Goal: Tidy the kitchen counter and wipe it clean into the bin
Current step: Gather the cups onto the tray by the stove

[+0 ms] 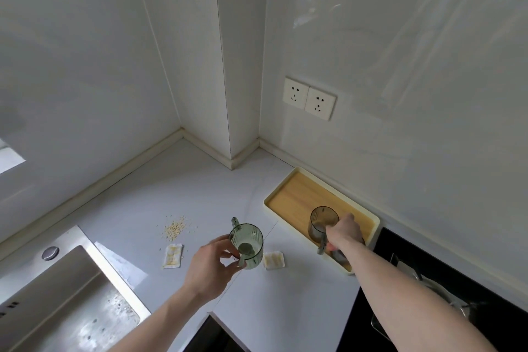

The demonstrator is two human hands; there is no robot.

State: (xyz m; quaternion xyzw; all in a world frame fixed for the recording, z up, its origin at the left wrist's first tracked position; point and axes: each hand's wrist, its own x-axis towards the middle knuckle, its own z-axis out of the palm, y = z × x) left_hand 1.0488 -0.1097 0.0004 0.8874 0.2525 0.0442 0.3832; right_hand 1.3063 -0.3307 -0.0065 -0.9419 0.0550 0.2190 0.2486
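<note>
A green translucent cup (248, 240) stands on the white counter (200, 194). My left hand (213, 263) grips it at its near side, by the handle. A grey translucent cup (321, 221) sits in the wooden tray (294, 194) with a cream rim by the right wall. My right hand (344, 233) holds this grey cup at its rim and handle. A small heap of spilled grains (175, 227) lies left of the green cup. Two small yellowish sachets lie on the counter, one (173, 256) below the grains, one (273, 260) right of the green cup.
A steel sink (65, 303) fills the lower left, with a white sheet (120, 263) at its edge. A black hob (457, 280) with a glass lid lies at the lower right. Two wall sockets (309, 98) sit above the tray.
</note>
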